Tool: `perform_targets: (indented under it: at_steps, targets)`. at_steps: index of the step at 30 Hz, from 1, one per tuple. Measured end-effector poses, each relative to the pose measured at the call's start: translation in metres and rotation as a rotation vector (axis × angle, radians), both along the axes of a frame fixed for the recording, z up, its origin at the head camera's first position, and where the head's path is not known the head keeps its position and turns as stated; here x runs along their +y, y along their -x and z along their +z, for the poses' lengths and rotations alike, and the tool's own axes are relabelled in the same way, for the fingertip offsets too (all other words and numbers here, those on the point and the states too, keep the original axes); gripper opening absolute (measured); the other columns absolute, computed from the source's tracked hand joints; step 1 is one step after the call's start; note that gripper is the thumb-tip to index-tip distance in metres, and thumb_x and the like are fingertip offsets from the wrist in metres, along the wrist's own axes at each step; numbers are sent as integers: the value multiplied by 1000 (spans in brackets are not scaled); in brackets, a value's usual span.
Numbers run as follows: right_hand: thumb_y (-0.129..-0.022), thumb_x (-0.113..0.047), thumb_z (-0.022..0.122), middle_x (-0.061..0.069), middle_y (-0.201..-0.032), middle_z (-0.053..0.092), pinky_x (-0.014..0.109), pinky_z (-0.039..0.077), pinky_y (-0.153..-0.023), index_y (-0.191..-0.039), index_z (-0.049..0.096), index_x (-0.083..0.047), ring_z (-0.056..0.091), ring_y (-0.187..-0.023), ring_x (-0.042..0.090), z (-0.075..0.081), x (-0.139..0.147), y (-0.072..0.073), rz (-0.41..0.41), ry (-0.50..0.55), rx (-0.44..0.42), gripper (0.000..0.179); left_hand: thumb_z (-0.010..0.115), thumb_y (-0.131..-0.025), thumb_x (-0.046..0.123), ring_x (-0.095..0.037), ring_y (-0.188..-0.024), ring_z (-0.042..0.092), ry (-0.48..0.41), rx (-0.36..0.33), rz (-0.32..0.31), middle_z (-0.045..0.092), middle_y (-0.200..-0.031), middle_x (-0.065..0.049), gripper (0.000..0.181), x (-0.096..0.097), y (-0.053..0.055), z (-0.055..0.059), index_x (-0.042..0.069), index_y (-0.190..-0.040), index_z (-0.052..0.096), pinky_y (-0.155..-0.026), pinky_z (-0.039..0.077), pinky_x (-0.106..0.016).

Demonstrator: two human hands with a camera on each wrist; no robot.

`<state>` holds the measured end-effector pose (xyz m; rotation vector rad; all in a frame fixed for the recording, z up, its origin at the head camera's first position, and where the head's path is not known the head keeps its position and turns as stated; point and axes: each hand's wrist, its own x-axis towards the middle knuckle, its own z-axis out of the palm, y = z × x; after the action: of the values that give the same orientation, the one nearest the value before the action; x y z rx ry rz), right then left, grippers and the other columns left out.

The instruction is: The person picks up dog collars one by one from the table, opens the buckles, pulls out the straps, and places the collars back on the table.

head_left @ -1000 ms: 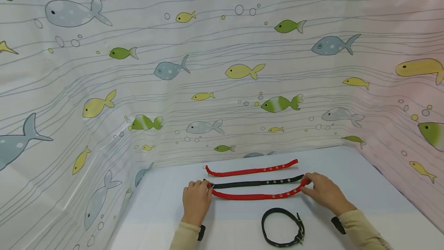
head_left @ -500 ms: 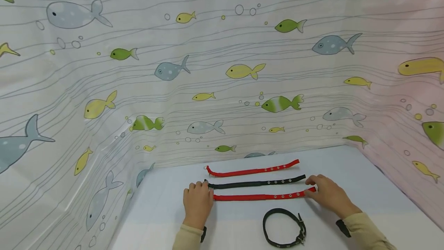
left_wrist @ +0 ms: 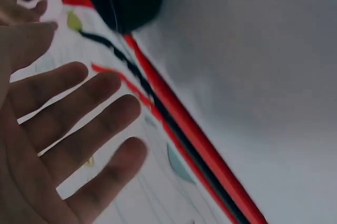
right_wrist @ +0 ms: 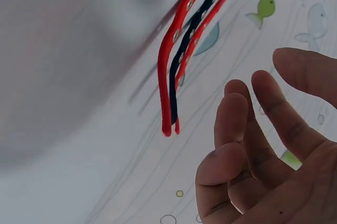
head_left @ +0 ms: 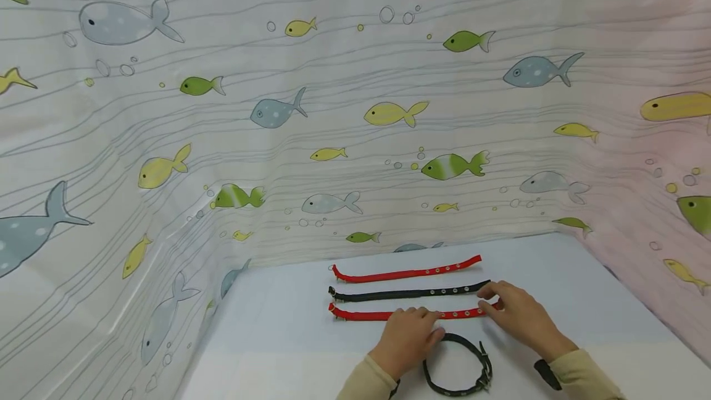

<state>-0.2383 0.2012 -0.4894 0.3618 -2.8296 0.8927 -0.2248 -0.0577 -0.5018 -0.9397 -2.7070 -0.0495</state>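
Note:
Two red collars and one black collar lie stretched out side by side, each with metal eyelets toward the right. My left hand [head_left: 405,338] is over the middle of the nearest red collar [head_left: 363,315] and the edge of a black collar [head_left: 482,381] fastened into a loop. In the left wrist view its fingers [left_wrist: 100,129] are spread, holding nothing. At the red collar's right end is my right hand [head_left: 519,316]. The right wrist view shows its fingers [right_wrist: 231,119] loosely bent and apart from that strap's free end [right_wrist: 165,113].
Behind the nearest red collar lie the straight black collar [head_left: 378,295] and the far red collar [head_left: 383,277]. All rest on a white table [head_left: 266,332]. A fish-patterned curtain [head_left: 333,171] closes off the back and sides.
The nearest red collar's right end has been lowered and let go, so it lies straighter. My left hand has left its buckle end and moved right, over the looped black collar.

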Motion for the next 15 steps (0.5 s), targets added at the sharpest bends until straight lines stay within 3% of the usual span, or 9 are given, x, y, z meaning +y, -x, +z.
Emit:
perform_targets:
  at_steps: [3,6,11,15]
  targets:
    - [-91,-20,76,-4,-99,68,36,51,-68,-107,73,-14,61,-83,12,-2,-5,-2,11,25,-9,18,62,-101,43,-6,-96,67,58,-70,-13,71,-112,9,35,15,-2,-5,22,-129,68,-80,54,-26]
    - [-91,-20,76,-6,-100,68,35,50,-69,-107,72,-15,61,-83,11,-5,-7,-5,12,44,-19,17,69,-97,40,-4,-90,63,88,-93,-31,70,-107,11,31,23,-4,-9,24,-123,72,-75,52,-21]
    - [-92,-21,75,-12,-94,66,31,49,-66,-105,72,-17,59,-80,7,-7,-11,-9,33,64,-24,14,76,-93,31,-4,-79,57,115,-78,-17,67,-92,10,17,27,-4,-12,25,-109,77,-69,48,-16]
    - [-94,-28,74,-17,-93,64,27,49,-66,-104,71,-20,59,-80,3,-7,-14,-13,89,62,0,14,78,-91,21,-5,-74,58,66,-86,31,64,-83,8,7,23,-5,-14,22,-98,77,-69,50,-17]
